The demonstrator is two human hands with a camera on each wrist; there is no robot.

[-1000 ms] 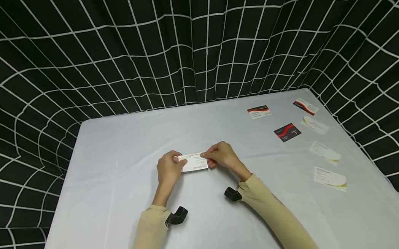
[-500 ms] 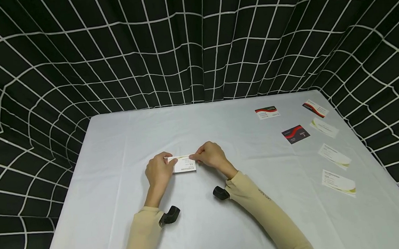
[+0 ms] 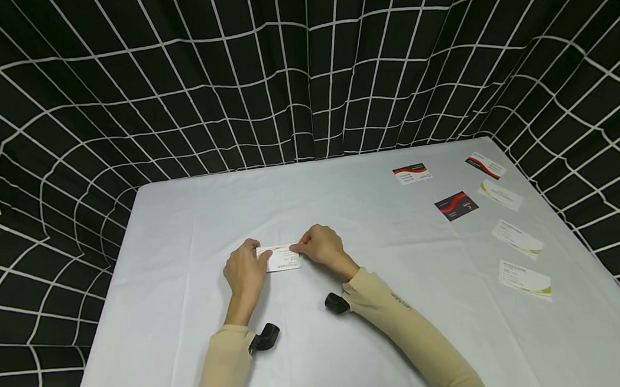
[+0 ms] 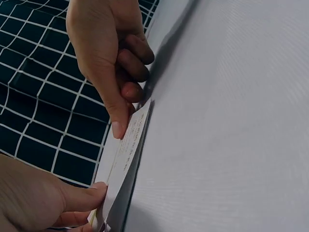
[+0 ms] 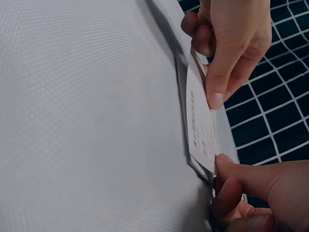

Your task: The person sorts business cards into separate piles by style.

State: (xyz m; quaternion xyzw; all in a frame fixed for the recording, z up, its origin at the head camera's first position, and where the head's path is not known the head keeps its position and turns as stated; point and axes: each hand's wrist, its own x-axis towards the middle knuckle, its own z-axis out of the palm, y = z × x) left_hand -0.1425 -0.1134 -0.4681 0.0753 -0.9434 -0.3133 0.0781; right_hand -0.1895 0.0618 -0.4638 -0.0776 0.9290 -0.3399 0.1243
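Note:
A white business card (image 3: 283, 261) with printed lines and a gold curve near its far edge is between both hands, just above the table. My left hand (image 3: 244, 273) pinches its left end, thumb on top. The right end is pinched by my right hand (image 3: 324, 246), with its thumb on the face. In the left wrist view the business card (image 4: 131, 145) tilts, with a gap along its near edge. Layers show under the business card (image 5: 198, 121) in the right wrist view, but how many cards lie there cannot be told. Fingers beneath are partly hidden.
On the right of the white table (image 3: 184, 225) lie a dark card with a red wave (image 3: 457, 206), a red-and-white card (image 3: 412, 174), another red-banded card (image 3: 486, 165) and several white-and-gold cards (image 3: 525, 280). Black grid-patterned curtains (image 3: 261, 90) surround the table.
Both hands have shifted left over the table with the business card, mostly in the first half second. The head view has moved slightly. The cards on the right stay in place.

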